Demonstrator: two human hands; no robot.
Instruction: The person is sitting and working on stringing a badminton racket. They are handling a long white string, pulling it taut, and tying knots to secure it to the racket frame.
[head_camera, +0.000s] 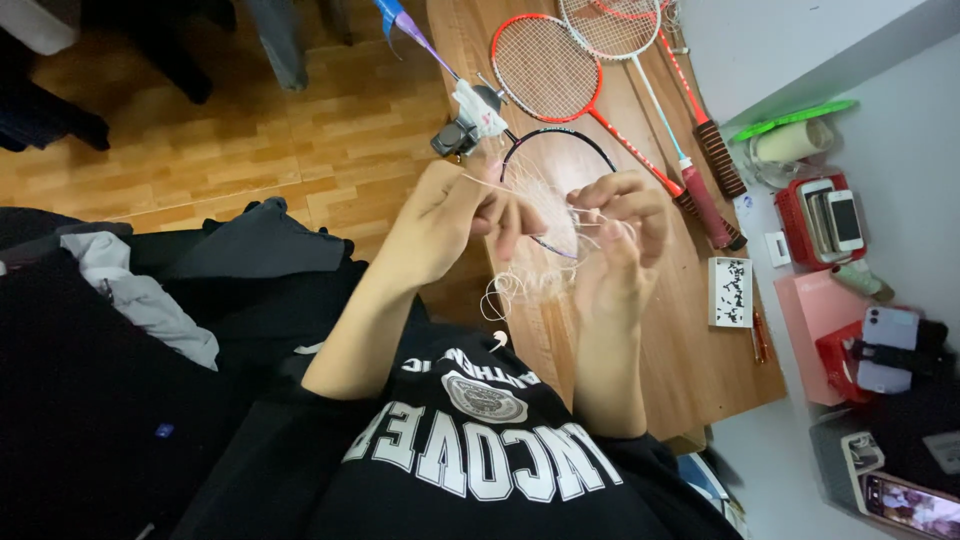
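1. At the far left, a wooden floor (250, 130) runs beside the desk (690, 370), with dark clothing (200, 270) heaped at its edge.
2. The left hand (440, 225) is closed in a pinch on a pale racket string (500, 185), thumb and fingers pressed together.
3. Between both hands sits the black racket frame (560, 140), above the desk; loose whitish string hangs from it in a tangled bunch and curls into loops below.
4. The right hand (615, 235) is curled, fingertips gripping strands of the same string beside the frame.
5. Two red rackets (560, 70) lie flat on the desk further back.
6. A small white rectangular box (730, 292) with a black speckled pattern rests near the desk's right edge.
7. Beyond it, a pink flat package (815, 320) and a red tray (800, 215) holding phones.
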